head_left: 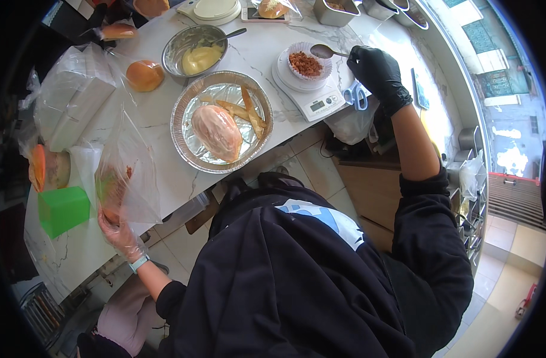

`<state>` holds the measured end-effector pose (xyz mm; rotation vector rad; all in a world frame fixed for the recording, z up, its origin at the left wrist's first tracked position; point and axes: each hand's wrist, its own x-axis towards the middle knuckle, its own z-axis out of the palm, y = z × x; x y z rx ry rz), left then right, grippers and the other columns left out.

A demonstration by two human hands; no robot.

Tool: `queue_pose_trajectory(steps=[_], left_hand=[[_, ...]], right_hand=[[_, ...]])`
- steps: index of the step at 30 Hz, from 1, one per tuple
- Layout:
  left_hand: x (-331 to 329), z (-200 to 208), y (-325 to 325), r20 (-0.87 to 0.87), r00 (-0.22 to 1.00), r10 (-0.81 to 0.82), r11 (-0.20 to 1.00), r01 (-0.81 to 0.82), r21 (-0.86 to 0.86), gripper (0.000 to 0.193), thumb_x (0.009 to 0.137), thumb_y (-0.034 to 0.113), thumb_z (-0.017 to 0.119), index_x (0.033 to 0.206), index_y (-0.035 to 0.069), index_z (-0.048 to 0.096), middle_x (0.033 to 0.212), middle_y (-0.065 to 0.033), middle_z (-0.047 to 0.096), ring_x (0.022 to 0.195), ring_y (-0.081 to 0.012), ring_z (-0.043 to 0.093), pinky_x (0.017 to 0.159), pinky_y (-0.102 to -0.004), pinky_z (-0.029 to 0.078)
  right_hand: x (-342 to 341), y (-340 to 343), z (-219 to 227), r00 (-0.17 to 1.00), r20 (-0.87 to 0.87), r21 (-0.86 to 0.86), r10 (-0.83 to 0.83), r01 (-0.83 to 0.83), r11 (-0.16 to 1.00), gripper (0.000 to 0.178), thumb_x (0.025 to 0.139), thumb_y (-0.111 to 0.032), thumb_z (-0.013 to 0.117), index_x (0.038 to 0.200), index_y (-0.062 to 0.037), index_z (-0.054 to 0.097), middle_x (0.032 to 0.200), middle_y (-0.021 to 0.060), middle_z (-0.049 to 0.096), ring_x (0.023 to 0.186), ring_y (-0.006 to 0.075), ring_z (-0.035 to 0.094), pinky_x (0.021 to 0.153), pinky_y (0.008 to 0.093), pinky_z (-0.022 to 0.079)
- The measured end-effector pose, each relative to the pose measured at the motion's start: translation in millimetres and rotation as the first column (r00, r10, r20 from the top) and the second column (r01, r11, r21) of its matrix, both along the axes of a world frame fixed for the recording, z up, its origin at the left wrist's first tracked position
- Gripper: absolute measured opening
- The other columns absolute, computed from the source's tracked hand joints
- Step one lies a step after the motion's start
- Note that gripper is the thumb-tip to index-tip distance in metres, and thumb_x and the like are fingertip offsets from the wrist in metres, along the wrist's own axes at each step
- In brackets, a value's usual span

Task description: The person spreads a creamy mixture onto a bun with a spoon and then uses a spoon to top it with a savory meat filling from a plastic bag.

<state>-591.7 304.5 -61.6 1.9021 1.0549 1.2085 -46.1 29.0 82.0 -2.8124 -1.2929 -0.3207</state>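
My right hand (377, 74), in a black glove, grips the handle of a metal spoon (322, 51). The spoon's bowl is held over the edge of a white paper cup (328, 70) of reddish-brown shreds (306, 64). That cup sits on a white digital kitchen scale (320, 106). At the left, my left hand (119, 235), in a clear plastic glove, is closed on the lower part of a clear plastic bag (138, 185). Inside the bag shows something brown and reddish, likely a filled bun, blurred by the plastic. Some fingers are hidden behind it.
A foil pan (180, 143) holds a cream-coated bun (216, 132) and crust strips. Behind it stands a steel bowl (171, 48) of yellow cream. Blue-handled scissors (357, 95) lie by the scale. A green box (64, 210), a bagged bun (144, 76) and metal tins (335, 13) share the table.
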Motion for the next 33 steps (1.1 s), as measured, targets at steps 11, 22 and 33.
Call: queue_pose_trajectory(steps=[11,22,33], left_hand=[[5,5,-4,-0.035,0.999,0.006,1.000,-0.007,-0.010,0.058,0.073,-0.004,0.061,0.124,-0.003,0.035,0.129,-0.0137,0.040,0.121,-0.0247,0.036,0.104,-0.0359,0.025],[3,3,-1,-0.026,1.000,0.000,1.000,0.000,-0.016,0.059,0.072,-0.004,0.063,0.124,-0.003,0.035,0.130,-0.0132,0.040,0.121,-0.0239,0.036,0.104,-0.0358,0.025],[-1,-2,2,0.009,1.000,0.007,1.000,-0.008,0.025,0.058,0.071,-0.001,0.067,0.122,-0.002,0.039,0.128,-0.0120,0.043,0.118,-0.0220,0.039,0.103,-0.0342,0.025]], right_hand=[[14,8,4,0.993,-0.118,-0.109,-0.031,0.018,0.994,0.024,0.075,-0.028,0.055,0.081,-0.0081,0.067,0.071,0.0150,0.062,0.067,0.0304,0.061,0.065,0.0369,0.048],[57,-14,-24,0.777,-0.629,0.048,-0.009,0.050,0.998,0.024,0.074,-0.028,0.057,0.077,-0.0075,0.069,0.064,0.0093,0.062,0.057,0.0184,0.056,0.062,0.0313,0.046],[60,-3,-13,0.810,-0.568,0.031,0.144,-0.154,0.988,0.022,0.077,-0.026,0.058,0.082,-0.0081,0.069,0.071,0.0084,0.065,0.063,0.0182,0.058,0.064,0.0297,0.046]])
